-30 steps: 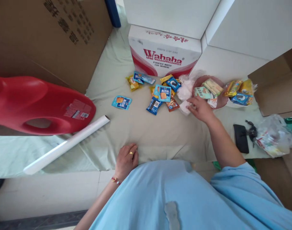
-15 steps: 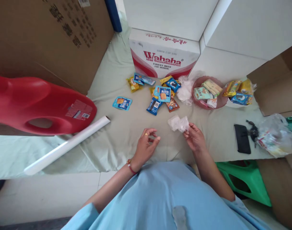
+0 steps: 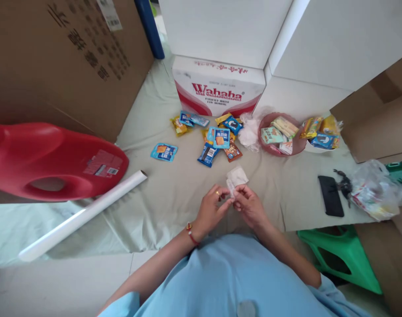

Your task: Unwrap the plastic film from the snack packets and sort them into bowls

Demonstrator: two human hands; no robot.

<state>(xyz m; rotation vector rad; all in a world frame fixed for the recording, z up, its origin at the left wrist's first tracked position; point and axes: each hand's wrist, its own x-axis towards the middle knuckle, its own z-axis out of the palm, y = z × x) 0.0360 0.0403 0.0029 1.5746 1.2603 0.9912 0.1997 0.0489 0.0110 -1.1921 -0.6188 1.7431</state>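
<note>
A small crumpled clear plastic bag (image 3: 231, 186) is pinched between both hands above the cloth. My right hand (image 3: 252, 208) is closed on its right side with thumb and forefinger. From the other side my left hand (image 3: 211, 210), with a ring and a red bracelet, pinches the lower left edge. Just beyond the fingers a whitish, translucent square packet (image 3: 239, 175) lies flat on the cloth. Farther back is a pile of snack packets, among them a blue fish tofu packet (image 3: 221, 138), a dark blue packet (image 3: 207, 154) and a brown packet (image 3: 233, 152).
Left lie a red plastic jug (image 3: 68, 152) and a white roll (image 3: 85, 215). A Wahaha carton (image 3: 220, 86) stands behind. At right are a pink bowl (image 3: 265, 149) of snacks, crumpled plastic (image 3: 250, 134), a black phone (image 3: 331, 196) and a green stool (image 3: 349, 259) below the edge.
My right hand has moved left with the plastic bag. My left hand has moved right and now grips the bag too. The view has tilted slightly, so the scene sits lower.
</note>
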